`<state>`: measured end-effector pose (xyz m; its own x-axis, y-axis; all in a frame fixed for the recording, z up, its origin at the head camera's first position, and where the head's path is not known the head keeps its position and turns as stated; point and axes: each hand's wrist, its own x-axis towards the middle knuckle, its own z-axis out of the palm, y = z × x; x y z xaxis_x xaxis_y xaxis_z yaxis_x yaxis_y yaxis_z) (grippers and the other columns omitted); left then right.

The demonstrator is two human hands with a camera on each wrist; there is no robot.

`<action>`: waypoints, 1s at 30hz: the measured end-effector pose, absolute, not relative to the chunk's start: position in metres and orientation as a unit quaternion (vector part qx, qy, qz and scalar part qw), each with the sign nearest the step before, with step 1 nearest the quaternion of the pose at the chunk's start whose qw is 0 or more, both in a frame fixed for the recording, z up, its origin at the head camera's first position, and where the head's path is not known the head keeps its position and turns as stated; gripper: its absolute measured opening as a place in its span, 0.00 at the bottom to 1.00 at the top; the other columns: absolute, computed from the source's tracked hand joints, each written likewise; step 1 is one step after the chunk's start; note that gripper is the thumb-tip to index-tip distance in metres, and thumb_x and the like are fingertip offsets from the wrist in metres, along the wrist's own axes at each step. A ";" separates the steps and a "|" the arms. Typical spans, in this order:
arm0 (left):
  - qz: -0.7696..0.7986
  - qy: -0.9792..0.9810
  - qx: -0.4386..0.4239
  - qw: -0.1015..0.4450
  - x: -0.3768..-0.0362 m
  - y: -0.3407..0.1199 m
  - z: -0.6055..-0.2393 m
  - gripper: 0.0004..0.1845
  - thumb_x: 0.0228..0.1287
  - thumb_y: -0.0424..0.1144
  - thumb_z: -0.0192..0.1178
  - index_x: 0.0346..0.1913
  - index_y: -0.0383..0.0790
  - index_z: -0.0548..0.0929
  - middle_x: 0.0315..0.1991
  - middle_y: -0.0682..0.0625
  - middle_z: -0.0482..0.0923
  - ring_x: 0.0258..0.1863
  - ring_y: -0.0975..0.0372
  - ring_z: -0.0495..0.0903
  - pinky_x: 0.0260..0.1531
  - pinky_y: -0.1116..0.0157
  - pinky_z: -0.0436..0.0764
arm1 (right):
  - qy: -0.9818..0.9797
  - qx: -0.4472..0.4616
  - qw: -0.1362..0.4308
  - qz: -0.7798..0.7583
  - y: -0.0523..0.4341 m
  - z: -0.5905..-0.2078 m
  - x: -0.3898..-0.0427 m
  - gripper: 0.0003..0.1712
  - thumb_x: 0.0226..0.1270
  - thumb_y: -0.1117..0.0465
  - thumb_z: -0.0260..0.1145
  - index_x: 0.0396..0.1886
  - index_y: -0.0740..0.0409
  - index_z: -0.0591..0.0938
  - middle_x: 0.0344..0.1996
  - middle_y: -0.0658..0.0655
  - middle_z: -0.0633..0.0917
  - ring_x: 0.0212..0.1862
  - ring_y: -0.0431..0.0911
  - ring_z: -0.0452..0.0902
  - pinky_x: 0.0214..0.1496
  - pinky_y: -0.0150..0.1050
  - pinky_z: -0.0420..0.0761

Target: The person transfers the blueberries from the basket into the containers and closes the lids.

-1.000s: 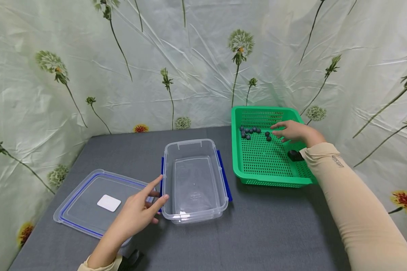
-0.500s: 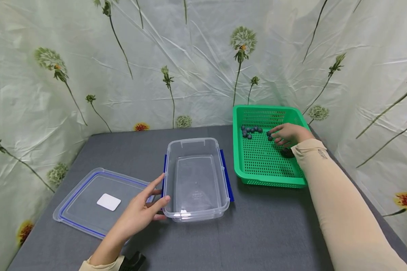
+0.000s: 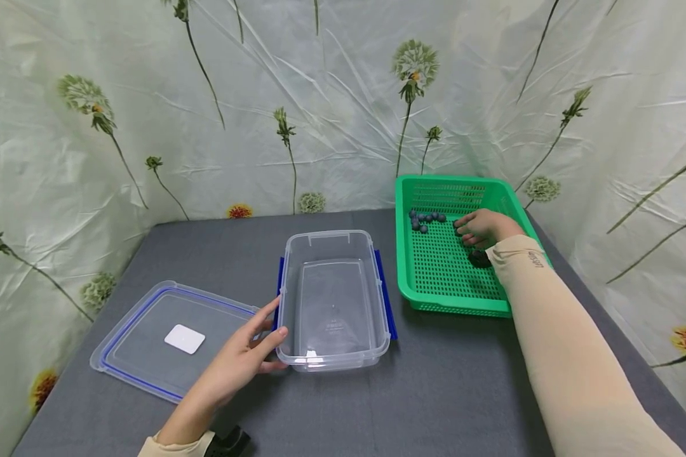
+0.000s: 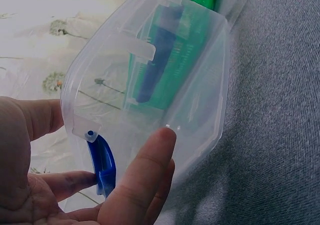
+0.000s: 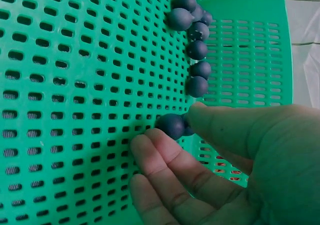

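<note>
In the head view my left hand (image 3: 237,362) holds the near left side of a clear plastic food container (image 3: 334,304). The left wrist view has one digit at the rim, another touching the blue latch (image 4: 103,165), and fingers along the outer wall. My right hand (image 3: 486,227) is down inside a green plastic basket (image 3: 407,254). In the right wrist view its thumb and fingertips close around a blueberry (image 5: 171,126), with a second partly hidden behind the thumb. Several other blueberries (image 5: 198,50) lie in a loose row along the basket wall.
A clear lid (image 3: 143,343) with a blue seal and a white label (image 3: 185,339) lies on the grey cloth-covered table (image 3: 434,381), left of the container. A floral curtain (image 3: 343,95) hangs behind the table. The basket's raised rim surrounds the right hand.
My right hand has moved left and down to the nearer pair of blueberries, and its fingers have drawn together around them. My left hand stays at the container, with only a slight shift.
</note>
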<state>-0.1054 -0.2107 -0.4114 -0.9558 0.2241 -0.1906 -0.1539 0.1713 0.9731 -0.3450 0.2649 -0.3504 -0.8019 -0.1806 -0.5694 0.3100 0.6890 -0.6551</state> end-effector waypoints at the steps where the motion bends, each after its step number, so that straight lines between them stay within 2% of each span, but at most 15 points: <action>1: 0.644 0.750 0.023 0.148 -0.105 -0.211 -0.412 0.36 0.85 0.40 0.57 0.87 0.50 0.55 0.73 0.25 0.65 0.64 0.42 0.80 0.47 0.54 0.94 | 0.862 0.041 0.311 -0.398 0.264 -0.350 -0.345 0.33 0.90 0.64 0.46 0.85 0.72 0.51 0.30 0.48 0.77 0.27 0.35 0.70 0.34 0.30 0.73; 3: 0.645 0.749 0.023 0.149 -0.105 -0.211 -0.412 0.36 0.85 0.40 0.56 0.87 0.50 0.55 0.73 0.25 0.65 0.63 0.43 0.80 0.47 0.53 0.94 | 0.859 0.045 0.307 -0.407 0.263 -0.351 -0.345 0.33 0.90 0.65 0.46 0.85 0.73 0.51 0.34 0.51 0.78 0.26 0.35 0.69 0.33 0.29 0.73; 5: 0.645 0.749 0.022 0.148 -0.106 -0.211 -0.413 0.36 0.85 0.41 0.56 0.87 0.51 0.56 0.72 0.25 0.66 0.63 0.43 0.81 0.47 0.54 0.94 | 0.857 0.048 0.303 -0.415 0.262 -0.351 -0.345 0.32 0.90 0.67 0.44 0.85 0.74 0.51 0.43 0.54 0.78 0.27 0.35 0.69 0.33 0.28 0.73; 8: 0.646 0.749 0.020 0.147 -0.106 -0.211 -0.414 0.35 0.85 0.41 0.56 0.87 0.50 0.56 0.71 0.25 0.66 0.61 0.44 0.82 0.47 0.54 0.94 | 0.861 0.050 0.297 -0.410 0.262 -0.352 -0.345 0.32 0.89 0.68 0.45 0.84 0.75 0.53 0.45 0.56 0.78 0.27 0.35 0.70 0.35 0.29 0.74; 12: 0.647 0.748 0.020 0.147 -0.105 -0.211 -0.415 0.35 0.85 0.40 0.56 0.87 0.49 0.56 0.70 0.25 0.67 0.60 0.45 0.82 0.47 0.54 0.94 | 0.869 0.048 0.292 -0.397 0.263 -0.353 -0.347 0.33 0.89 0.66 0.48 0.83 0.77 0.53 0.34 0.49 0.80 0.29 0.36 0.73 0.38 0.31 0.77; 15: 0.646 0.749 0.021 0.146 -0.105 -0.212 -0.415 0.35 0.85 0.41 0.56 0.87 0.49 0.56 0.70 0.25 0.67 0.59 0.46 0.83 0.46 0.54 0.94 | 0.873 0.041 0.286 -0.394 0.269 -0.359 -0.352 0.32 0.88 0.65 0.51 0.82 0.77 0.57 0.30 0.48 0.81 0.31 0.38 0.74 0.38 0.32 0.78; 17: 0.645 0.750 0.023 0.145 -0.105 -0.211 -0.414 0.35 0.85 0.41 0.56 0.87 0.50 0.56 0.69 0.25 0.67 0.59 0.46 0.83 0.46 0.54 0.94 | 0.870 0.035 0.279 -0.405 0.277 -0.365 -0.356 0.29 0.86 0.65 0.54 0.79 0.75 0.65 0.30 0.49 0.84 0.32 0.38 0.77 0.37 0.32 0.81; 19: 0.644 0.750 0.023 0.145 -0.105 -0.211 -0.414 0.35 0.85 0.41 0.56 0.87 0.50 0.56 0.69 0.25 0.67 0.59 0.46 0.82 0.47 0.54 0.94 | 0.872 0.036 0.271 -0.406 0.281 -0.368 -0.358 0.27 0.86 0.65 0.56 0.76 0.74 0.69 0.31 0.50 0.85 0.32 0.39 0.78 0.36 0.33 0.82; 26: 0.648 0.747 0.022 0.145 -0.104 -0.211 -0.413 0.35 0.85 0.41 0.56 0.87 0.51 0.56 0.71 0.25 0.67 0.59 0.46 0.82 0.47 0.54 0.94 | 0.893 0.044 0.239 -0.380 0.281 -0.361 -0.347 0.29 0.84 0.64 0.61 0.76 0.75 0.69 0.36 0.49 0.86 0.36 0.38 0.82 0.41 0.33 0.85; 30: 0.648 0.747 0.023 0.146 -0.103 -0.211 -0.414 0.35 0.85 0.42 0.56 0.87 0.51 0.56 0.72 0.25 0.67 0.60 0.45 0.82 0.47 0.55 0.94 | 0.895 0.042 0.227 -0.381 0.284 -0.363 -0.347 0.27 0.82 0.64 0.63 0.73 0.74 0.71 0.32 0.48 0.85 0.32 0.38 0.79 0.37 0.33 0.83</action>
